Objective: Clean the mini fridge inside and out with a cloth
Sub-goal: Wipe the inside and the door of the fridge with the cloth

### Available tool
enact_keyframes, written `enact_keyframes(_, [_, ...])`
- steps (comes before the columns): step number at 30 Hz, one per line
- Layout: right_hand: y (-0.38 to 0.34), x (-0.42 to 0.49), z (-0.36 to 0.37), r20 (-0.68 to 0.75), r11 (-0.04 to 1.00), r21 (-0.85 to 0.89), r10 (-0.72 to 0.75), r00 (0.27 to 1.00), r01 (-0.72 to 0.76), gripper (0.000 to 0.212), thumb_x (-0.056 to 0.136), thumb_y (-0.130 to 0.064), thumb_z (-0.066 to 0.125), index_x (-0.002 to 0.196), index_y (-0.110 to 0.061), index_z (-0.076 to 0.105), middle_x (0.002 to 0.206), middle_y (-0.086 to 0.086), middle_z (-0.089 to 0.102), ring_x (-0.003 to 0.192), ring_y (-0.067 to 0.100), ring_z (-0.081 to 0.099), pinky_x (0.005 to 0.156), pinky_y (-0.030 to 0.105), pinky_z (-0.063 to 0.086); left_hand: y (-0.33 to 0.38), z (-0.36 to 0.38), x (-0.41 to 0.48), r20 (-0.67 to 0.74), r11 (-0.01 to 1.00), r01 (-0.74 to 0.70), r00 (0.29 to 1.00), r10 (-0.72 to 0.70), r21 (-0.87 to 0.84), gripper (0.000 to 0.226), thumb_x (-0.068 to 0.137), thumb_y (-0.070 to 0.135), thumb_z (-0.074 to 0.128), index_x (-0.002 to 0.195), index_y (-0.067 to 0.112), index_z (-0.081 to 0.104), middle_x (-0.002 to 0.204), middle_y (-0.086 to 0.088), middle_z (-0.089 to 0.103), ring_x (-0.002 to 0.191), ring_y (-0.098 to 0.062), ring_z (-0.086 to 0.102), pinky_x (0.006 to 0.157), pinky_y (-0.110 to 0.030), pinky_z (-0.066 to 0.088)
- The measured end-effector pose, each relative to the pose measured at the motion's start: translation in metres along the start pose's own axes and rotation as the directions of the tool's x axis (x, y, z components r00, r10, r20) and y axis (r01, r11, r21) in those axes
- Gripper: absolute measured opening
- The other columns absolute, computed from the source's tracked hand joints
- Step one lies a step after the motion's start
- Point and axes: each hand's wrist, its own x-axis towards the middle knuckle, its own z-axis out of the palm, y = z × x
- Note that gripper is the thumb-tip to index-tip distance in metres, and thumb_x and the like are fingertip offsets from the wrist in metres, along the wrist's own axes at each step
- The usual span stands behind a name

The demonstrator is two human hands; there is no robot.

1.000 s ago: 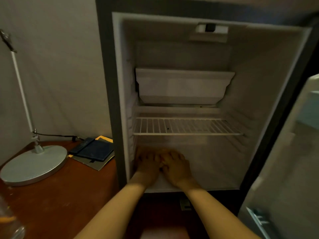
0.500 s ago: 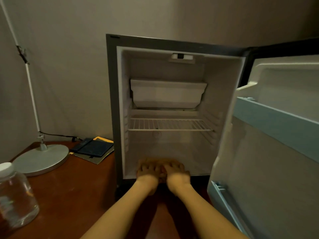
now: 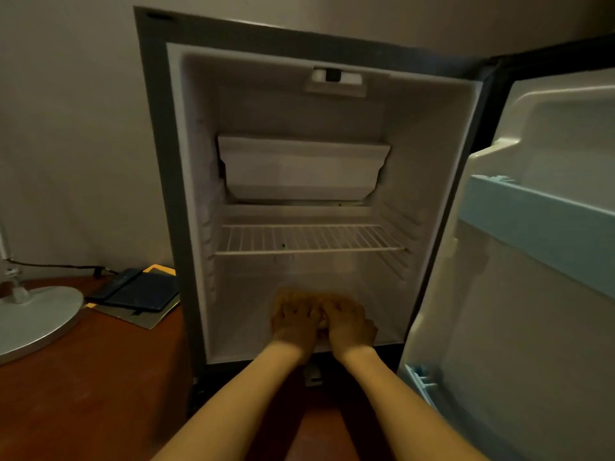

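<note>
The mini fridge (image 3: 156, 161) stands open on the brown surface (image 3: 83, 394), with its door (image 3: 532, 327) swung out to the right. Low on the fridge floor (image 3: 239, 327) lies what looks like a yellowish cloth (image 3: 309, 294). Only a blurry edge of it shows past the fingertips. The left hand (image 3: 293, 322) and the right hand (image 3: 349, 322) lie on top of it, palms down, side by side and touching. The fingers are laid out fairly flat and press down; they do not pinch.

The step looks like wiping the floor of the fridge. To do it well, push with flat palms so the whole cloth rubs, not just one bit. Slide it to the back wall, then into both corners, where crumbs like to hide. Go in rows so no patch is missed. Stay low under the wire shelf (image 3: 309, 239) so the knuckles do not bump it. I think the shelf, the white box (image 3: 299, 168) up top, the side walls and the door also need a wipe.

A lamp base (image 3: 33, 317) and a dark notebook (image 3: 139, 291) sit to the left, well apart from the work.
</note>
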Motion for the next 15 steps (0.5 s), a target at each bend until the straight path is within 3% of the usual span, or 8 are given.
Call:
enact_keyframes(4, [0.001,0.023,0.001,-0.047,0.995,-0.090,-0.052,0.998,0.047,0.034,0.097,-0.035,0.040,0.130,-0.036,0.049,0.138,-0.001,0.042,0.126,0.023,0.040,0.093,0.035,0.038,-0.002,0.000,0.027,-0.090,1.000,-0.016,0.996,0.017,0.020,0.050,0.102,0.030,0.034,0.149,0.018,0.024,0.156,-0.010,0.020,0.139,-0.039,0.021,0.113,-0.049,0.021])
enact_keyframes(8, [0.007,0.046,0.002,-0.074,0.991,-0.128,-0.046,0.996,0.036,0.037,0.099,-0.037,0.035,0.136,-0.034,0.043,0.143,0.001,0.037,0.130,0.024,0.034,0.099,0.036,0.036,-0.004,-0.001,0.055,-0.144,0.996,-0.039,0.989,0.028,-0.075,0.045,0.103,0.027,0.028,0.148,0.018,0.028,0.155,-0.009,0.024,0.140,-0.030,0.021,0.116,-0.042,0.017])
enact_keyframes(10, [0.008,0.065,0.008,-0.050,0.981,-0.189,-0.062,0.997,0.051,0.042,0.099,-0.034,0.038,0.141,-0.032,0.038,0.146,0.003,0.034,0.132,0.027,0.032,0.103,0.039,0.036,-0.005,-0.003,0.069,-0.148,0.998,-0.044,0.988,0.039,-0.035,0.046,0.103,0.026,0.027,0.148,0.019,0.026,0.156,-0.007,0.021,0.141,-0.031,0.019,0.114,-0.041,0.018])
enact_keyframes(15, [0.016,0.105,0.014,-0.090,0.993,-0.118,-0.036,0.995,0.025,0.040,0.098,-0.035,0.032,0.136,-0.032,0.044,0.144,-0.006,0.039,0.132,0.019,0.035,0.106,0.031,0.026,-0.004,-0.003,0.104,-0.128,1.000,-0.023,0.991,0.024,0.005,0.048,0.103,0.028,0.030,0.150,0.021,0.022,0.157,-0.006,0.017,0.142,-0.033,0.016,0.115,-0.043,0.016])
